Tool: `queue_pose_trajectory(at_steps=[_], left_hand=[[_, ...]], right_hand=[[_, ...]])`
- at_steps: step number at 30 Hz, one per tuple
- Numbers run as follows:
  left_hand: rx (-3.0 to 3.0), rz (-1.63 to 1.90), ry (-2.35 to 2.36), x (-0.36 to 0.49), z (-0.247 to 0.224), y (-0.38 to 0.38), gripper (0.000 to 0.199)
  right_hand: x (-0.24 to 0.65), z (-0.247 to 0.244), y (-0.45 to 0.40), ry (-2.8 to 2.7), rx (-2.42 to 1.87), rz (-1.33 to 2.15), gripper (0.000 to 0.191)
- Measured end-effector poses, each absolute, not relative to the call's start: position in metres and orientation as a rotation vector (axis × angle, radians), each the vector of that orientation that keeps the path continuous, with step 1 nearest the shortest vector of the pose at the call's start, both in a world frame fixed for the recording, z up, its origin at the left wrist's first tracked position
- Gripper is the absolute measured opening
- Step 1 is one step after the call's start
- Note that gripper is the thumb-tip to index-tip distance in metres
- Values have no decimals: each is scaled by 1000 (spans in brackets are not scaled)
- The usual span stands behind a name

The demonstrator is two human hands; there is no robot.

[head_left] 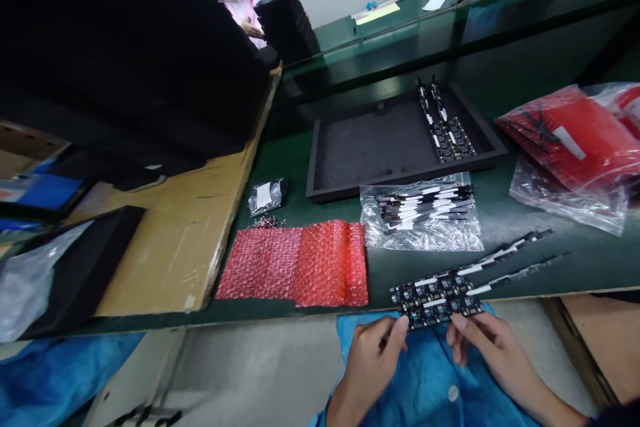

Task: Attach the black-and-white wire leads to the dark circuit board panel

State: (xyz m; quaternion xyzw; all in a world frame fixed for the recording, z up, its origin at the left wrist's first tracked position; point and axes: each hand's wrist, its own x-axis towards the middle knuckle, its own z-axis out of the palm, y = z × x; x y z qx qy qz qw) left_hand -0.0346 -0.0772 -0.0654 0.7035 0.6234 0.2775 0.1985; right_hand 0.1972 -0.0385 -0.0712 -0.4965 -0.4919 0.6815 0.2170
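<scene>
Head view, tilted. Left hand (373, 350) and right hand (487, 340) both sit at the near edge of the dark green work table (550, 260), over a blue garment on the lap. Between them, a flat black circuit-board panel with small white strips and long thin tails (440, 297) — the fingertips of each hand pinch its near edge, left at the left corner, right at the right corner; fingers curled in a light grasp, not clenched. The panel lies partly on the table edge, its tails running up and to the right across the green surface. Just beyond it, a clear plastic bag of black-and-white strip parts (423, 210). Left of the bag, touching or nearly touching it, a red bubble-wrap sheet, partly folded (300, 260). Behind the bag, a shallow black rectangular tray (370, 143) with a few more black boards at its right end. Small clear pouch with a white label (267, 197) near the tray's left corner — the writing on the label is too small to read. Red bags in clear film (570, 140) far right, white label on one, unreadable. Brown cardboard sheet (170, 240) on the left. Another person in a pink sleeve (245, 3) is at the far end, face blurred. No brand legible anywhere.
</scene>
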Motion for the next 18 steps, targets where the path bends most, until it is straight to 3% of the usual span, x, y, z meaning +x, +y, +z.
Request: queue_pose_trajectory(at_steps=[9, 15, 18], left_hand=[[1324, 742, 1448, -26, -77, -87, 39], [1156, 814, 1387, -25, -79, -94, 41], [1258, 844, 1432, -20, -82, -96, 43]], right_hand=[[197, -85, -55, -1584, -1377, 1864, 37], [174, -121, -62, -2262, -1304, 1569, 45], [180, -110, -61, -2002, -1404, 1480, 42]])
